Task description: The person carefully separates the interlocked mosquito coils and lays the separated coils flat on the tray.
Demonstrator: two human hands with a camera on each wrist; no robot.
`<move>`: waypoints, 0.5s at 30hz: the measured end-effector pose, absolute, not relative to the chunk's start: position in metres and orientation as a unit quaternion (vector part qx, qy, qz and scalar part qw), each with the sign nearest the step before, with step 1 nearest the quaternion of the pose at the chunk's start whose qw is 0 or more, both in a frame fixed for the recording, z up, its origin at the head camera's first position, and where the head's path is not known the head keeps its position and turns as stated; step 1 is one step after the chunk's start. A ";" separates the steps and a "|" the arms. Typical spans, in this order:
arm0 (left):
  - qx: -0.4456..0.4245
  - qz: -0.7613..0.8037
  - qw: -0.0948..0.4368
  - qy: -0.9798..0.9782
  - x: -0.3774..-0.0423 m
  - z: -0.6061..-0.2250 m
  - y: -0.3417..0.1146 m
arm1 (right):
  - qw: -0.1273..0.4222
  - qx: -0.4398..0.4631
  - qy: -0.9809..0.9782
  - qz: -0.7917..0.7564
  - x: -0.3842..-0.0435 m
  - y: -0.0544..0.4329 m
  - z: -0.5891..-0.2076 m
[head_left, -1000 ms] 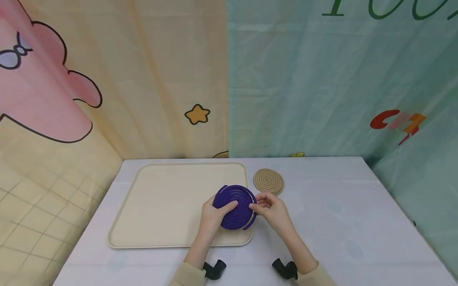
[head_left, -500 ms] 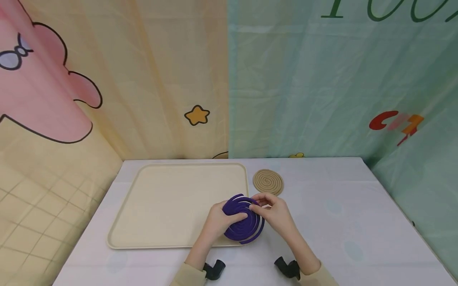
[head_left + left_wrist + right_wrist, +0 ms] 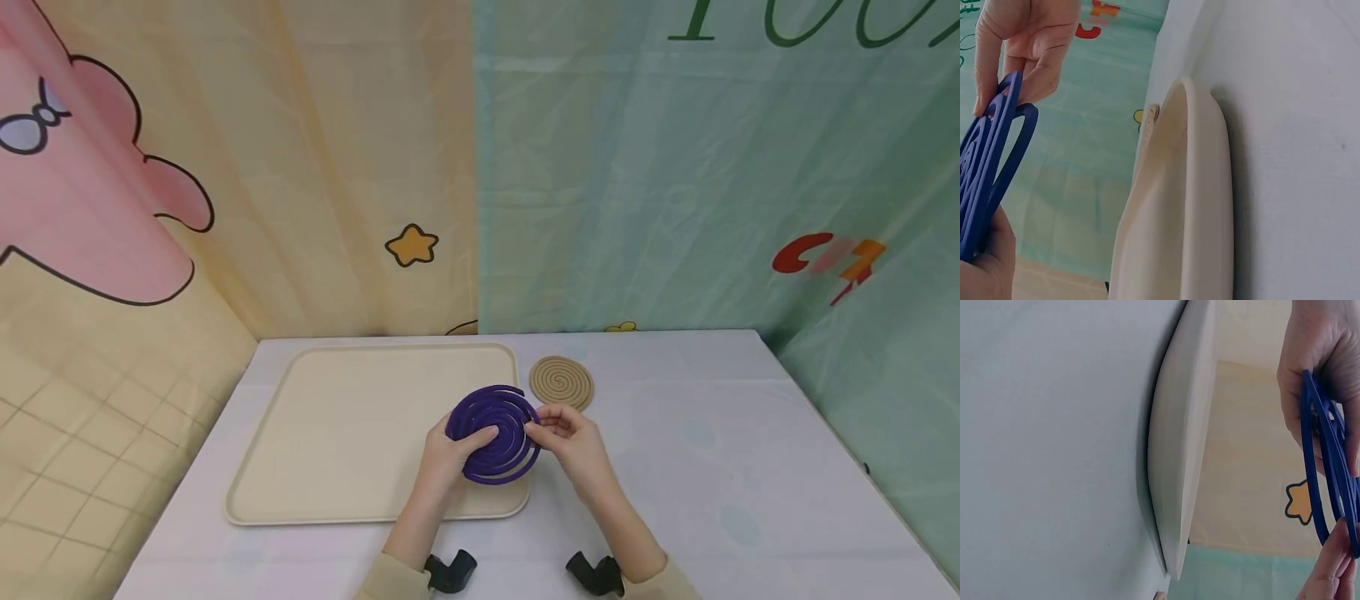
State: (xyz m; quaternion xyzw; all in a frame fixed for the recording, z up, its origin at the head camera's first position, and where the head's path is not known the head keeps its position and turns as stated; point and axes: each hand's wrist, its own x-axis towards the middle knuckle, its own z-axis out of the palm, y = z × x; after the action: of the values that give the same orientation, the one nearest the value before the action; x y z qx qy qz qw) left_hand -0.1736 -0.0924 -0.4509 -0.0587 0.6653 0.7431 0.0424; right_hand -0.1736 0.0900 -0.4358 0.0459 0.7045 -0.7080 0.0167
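Observation:
A flat purple spiral, a mosquito coil (image 3: 480, 407), is held up over the right end of the cream tray (image 3: 330, 433). My left hand (image 3: 437, 457) grips it from the left, thumb across its face and fingers behind. On the opposite side, my right hand (image 3: 576, 442) pinches the outer turns between thumb and fingertips. Gaps show between several of the coil's turns. Seen edge-on in the left wrist view, the coil (image 3: 991, 169) has one loop standing apart from the rest. The right wrist view shows its bands (image 3: 1313, 469) splayed into separate layers.
A tan spiral coil (image 3: 562, 382) lies on the white-covered table (image 3: 720, 450) just right of the tray's far corner. Printed curtains (image 3: 630, 183) hang behind the table. Black wrist mounts (image 3: 452, 572) sit by both sleeves.
The purple coil dipped right and down, then came back left and up with both hands. Its turns, closely packed at first except at the right edge, are now more spread apart.

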 end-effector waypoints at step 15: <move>0.039 0.618 0.027 0.785 -0.170 -0.453 -0.091 | -0.089 -0.060 0.859 -0.500 -0.170 0.086 -0.429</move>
State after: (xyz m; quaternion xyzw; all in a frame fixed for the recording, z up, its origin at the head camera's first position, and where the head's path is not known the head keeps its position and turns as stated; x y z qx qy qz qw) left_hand -0.1696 -0.0909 -0.4535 0.0391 0.7847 0.6181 0.0267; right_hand -0.1701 0.0858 -0.4291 -0.0596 0.8591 -0.5004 -0.0890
